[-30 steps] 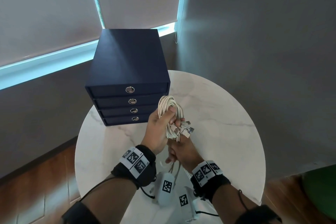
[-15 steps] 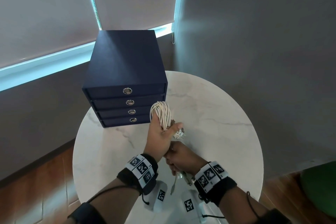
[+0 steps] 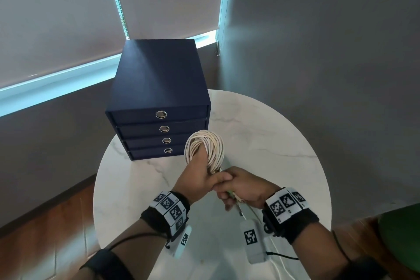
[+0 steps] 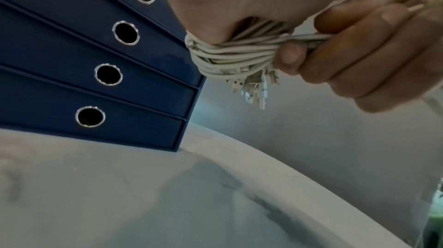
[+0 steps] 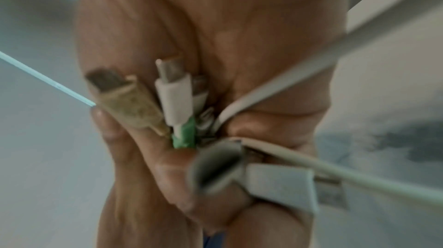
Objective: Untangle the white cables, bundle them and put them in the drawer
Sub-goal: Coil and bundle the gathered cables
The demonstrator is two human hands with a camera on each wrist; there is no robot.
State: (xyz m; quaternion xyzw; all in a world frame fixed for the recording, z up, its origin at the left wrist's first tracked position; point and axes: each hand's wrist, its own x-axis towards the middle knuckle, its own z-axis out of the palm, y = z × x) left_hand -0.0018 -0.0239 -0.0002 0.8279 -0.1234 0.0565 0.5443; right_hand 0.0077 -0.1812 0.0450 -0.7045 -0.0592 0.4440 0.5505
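A coil of white cables [image 3: 205, 150] stands up out of my left hand [image 3: 200, 177], which grips its lower part just in front of the navy drawer unit [image 3: 159, 88]. All drawers of the unit are shut. In the left wrist view fingers curl round the cables [image 4: 239, 53] and several plugs [image 4: 254, 89] hang below them. My right hand [image 3: 241, 191] presses against the left one. It holds a bunch of cable ends, among them a white plug [image 5: 172, 97] and a green strip [image 5: 184, 134].
Both hands are above a round white marble table [image 3: 272, 143], whose edge curves close on the right and front. The drawer unit fills its back left. Grey walls and window blinds stand behind, wooden floor lies below, and something green [image 3: 400, 234] is at the lower right.
The coil has turned more upright and moved nearer the drawer fronts. My right hand has come up from under the left hand and now sits against it, with the loose plugs gathered in.
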